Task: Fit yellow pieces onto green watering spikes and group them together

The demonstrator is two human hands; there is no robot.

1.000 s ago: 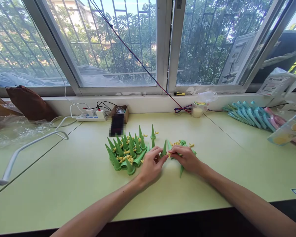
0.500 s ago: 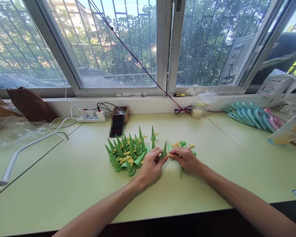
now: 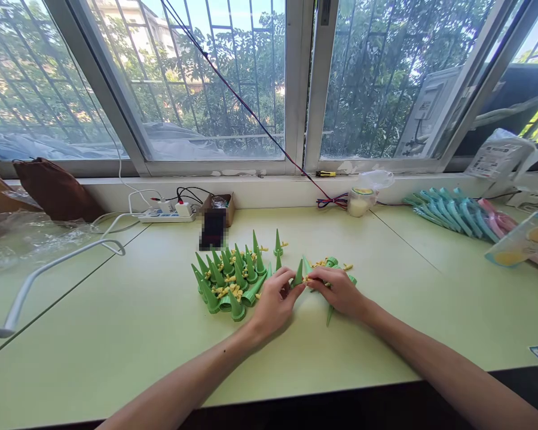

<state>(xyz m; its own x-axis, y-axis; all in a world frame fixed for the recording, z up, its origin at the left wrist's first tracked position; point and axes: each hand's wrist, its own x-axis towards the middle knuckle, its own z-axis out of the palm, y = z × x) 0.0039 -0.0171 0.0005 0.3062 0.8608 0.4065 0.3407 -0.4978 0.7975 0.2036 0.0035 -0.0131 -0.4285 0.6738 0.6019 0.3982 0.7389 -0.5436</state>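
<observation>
**While You Pinch One Green Cone**

As you look down, the green cone (image 3: pixel 299 273) stands tip up on the table (image 3: pixel 138 322), right between your two hands. Your left hand (image 3: pixel 273 300) pinches its side, with the fingers closed on it. Your right hand (image 3: pixel 341 291) pinches a tiny yellow piece (image 3: pixel 305 279) that touches the cone near its base. Just left of your left hand sits a big bunch of green cones (image 3: pixel 226 278), with yellow bits among them. More loose cones and bits (image 3: pixel 329 261) lie just behind your right hand. One lone cone (image 3: pixel 277 242) stands farther back.

The yellow piece looks easy to drop, because it is so small. It could then get lost among the loose bits. Your left hand is close to the big bunch, so a bump could knock those cones over. A hard push could also tip the cone you hold.
</observation>
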